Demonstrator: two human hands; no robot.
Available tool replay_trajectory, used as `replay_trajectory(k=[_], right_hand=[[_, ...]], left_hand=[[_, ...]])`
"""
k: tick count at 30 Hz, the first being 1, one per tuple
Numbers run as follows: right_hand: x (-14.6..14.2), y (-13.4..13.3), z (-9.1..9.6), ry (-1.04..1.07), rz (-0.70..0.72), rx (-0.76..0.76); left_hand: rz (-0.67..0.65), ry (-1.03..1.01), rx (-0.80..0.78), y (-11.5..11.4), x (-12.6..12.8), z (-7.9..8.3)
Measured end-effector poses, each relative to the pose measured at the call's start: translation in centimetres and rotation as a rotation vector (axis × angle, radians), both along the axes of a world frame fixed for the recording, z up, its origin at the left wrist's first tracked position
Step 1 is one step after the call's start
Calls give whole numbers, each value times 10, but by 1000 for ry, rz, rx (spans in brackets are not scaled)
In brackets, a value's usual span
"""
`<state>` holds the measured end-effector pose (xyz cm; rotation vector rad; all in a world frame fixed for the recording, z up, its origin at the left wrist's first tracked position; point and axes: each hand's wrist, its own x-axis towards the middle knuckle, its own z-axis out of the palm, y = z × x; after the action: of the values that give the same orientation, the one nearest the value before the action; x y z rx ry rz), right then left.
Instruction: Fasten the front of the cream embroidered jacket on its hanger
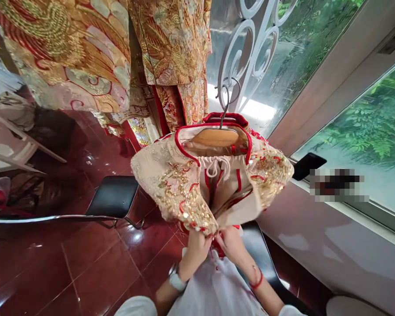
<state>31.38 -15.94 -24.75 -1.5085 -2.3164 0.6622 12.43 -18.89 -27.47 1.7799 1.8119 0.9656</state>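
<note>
A gold-sequinned, embroidered jacket (181, 188) with red piping hangs in front of me on a wooden hanger (213, 137). Its collar stands apart, showing the pale lining and a white drawstring bow (217, 167). My left hand (197, 249) has its fingers closed on the jacket's lower front edge, on the sequinned side. Close beside it, my right hand (229, 243) pinches the other front edge, where pale lining is folded outward. The fingertips of both hands nearly meet. Fabric partly hides what exactly lies between them.
More gold embroidered garments (85, 52) hang at the upper left. The hanger's hook loops onto a white scrolled metal stand (243, 48). Black chairs (113, 197) stand to the left and below the jacket. A dark phone (309, 164) sits by the window sill at right.
</note>
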Motion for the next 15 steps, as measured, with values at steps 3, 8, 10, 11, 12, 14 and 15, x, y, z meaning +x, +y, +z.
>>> replay_trajectory(k=[3, 8, 10, 11, 12, 14, 15], right_hand=[[-16, 25, -4, -167, -108, -63], [8, 59, -15, 45, -15, -16], [12, 63, -21, 142, -27, -31], [13, 63, -25, 193, -51, -49], [14, 63, -29, 250, -83, -72], [15, 61, -38, 374, -164, -121], [15, 60, -42, 438, -207, -145]], left_hand=[[21, 52, -130, 32, 14, 2], [-94, -89, -77, 72, -4, -7], [-116, -222, -58, 72, -8, -12], [-103, -306, -54, 70, -9, -16], [-81, -405, -57, 68, -10, -20], [-8, -637, -76, 62, -11, -32], [42, -766, -92, 60, -12, -38]])
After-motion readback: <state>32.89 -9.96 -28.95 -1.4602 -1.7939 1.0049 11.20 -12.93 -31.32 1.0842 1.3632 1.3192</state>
